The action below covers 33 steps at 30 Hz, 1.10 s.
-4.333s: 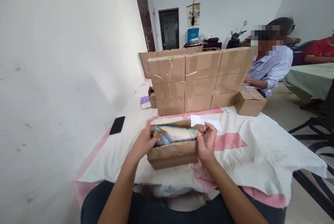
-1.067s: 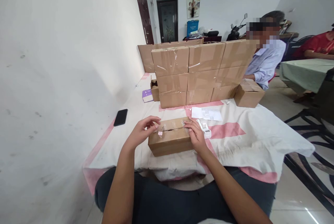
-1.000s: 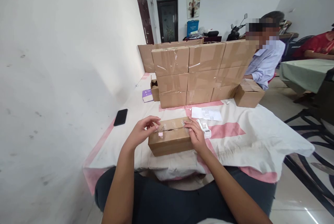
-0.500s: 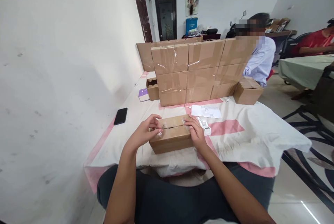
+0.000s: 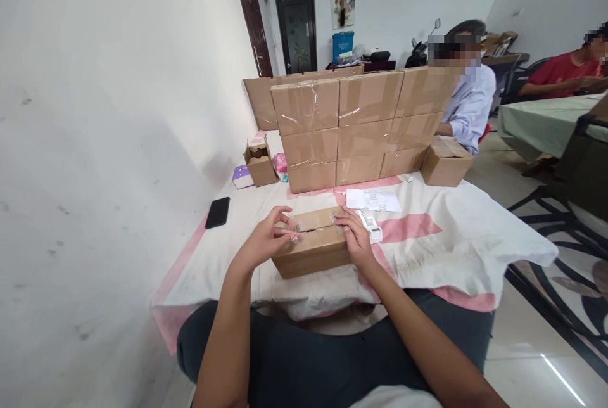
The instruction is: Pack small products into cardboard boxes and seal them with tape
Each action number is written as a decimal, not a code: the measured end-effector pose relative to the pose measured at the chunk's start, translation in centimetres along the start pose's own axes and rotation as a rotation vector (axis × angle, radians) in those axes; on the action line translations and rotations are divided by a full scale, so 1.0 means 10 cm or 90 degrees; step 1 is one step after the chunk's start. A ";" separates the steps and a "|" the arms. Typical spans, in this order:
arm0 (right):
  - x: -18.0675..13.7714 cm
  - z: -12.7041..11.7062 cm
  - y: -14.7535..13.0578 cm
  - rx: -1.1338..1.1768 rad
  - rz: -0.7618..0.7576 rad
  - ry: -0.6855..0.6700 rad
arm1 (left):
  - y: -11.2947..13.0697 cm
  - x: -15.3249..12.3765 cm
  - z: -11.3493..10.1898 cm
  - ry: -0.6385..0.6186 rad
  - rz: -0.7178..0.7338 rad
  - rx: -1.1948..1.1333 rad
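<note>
White wall borders your cloth-covered surface (image 5: 427, 249), stacked cartons (image 5: 351, 123) behind; your left hand (image 5: 268, 240) pinches tape (image 5: 295, 238) on the box (image 5: 313, 253), right hand (image 5: 354, 240) rests open on it.

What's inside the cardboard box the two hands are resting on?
Its contents cannot be seen: the cardboard box has its flaps folded shut, leaving only a thin dark seam on top. The left hand and right hand rest on its two ends.

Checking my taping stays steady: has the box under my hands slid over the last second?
No. The cardboard box keeps its place: right end beside the white tool, black phone off to its left as before.
</note>
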State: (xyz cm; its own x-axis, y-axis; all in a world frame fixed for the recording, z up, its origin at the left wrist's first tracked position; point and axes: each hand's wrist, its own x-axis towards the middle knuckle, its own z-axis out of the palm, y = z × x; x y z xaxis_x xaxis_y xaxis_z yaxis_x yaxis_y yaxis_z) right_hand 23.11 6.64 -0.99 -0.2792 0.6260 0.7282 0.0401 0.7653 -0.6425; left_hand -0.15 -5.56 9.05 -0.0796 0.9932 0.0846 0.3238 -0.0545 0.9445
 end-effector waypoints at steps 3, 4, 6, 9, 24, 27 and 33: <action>0.00 0.01 0.00 -0.003 0.001 0.004 | 0.01 0.00 0.04 0.023 -0.028 -0.010; 0.00 0.01 0.01 -0.003 0.001 0.004 | 0.01 0.00 0.06 0.025 -0.033 -0.007; 0.00 0.02 0.02 0.000 -0.001 0.007 | 0.01 0.01 0.10 0.018 -0.037 0.002; 0.00 0.02 0.02 0.008 -0.006 0.010 | 0.01 0.01 0.12 0.003 -0.046 0.006; -0.01 0.02 0.02 0.011 -0.012 0.013 | -0.11 0.04 0.09 -0.039 -0.010 0.012; -0.01 0.02 0.02 0.006 -0.014 0.013 | -0.13 0.03 0.08 -0.044 0.012 0.057; -0.01 0.03 0.01 0.004 -0.012 0.017 | -0.06 -0.01 0.10 -0.062 0.046 0.181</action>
State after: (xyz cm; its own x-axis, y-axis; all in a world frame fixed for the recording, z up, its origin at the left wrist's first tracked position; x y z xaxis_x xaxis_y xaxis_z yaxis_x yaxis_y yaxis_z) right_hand 22.81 6.59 -1.22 -0.2549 0.6156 0.7457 0.0294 0.7758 -0.6303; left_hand 0.64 -5.51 8.11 0.0390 0.9938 0.1042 0.5777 -0.1075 0.8091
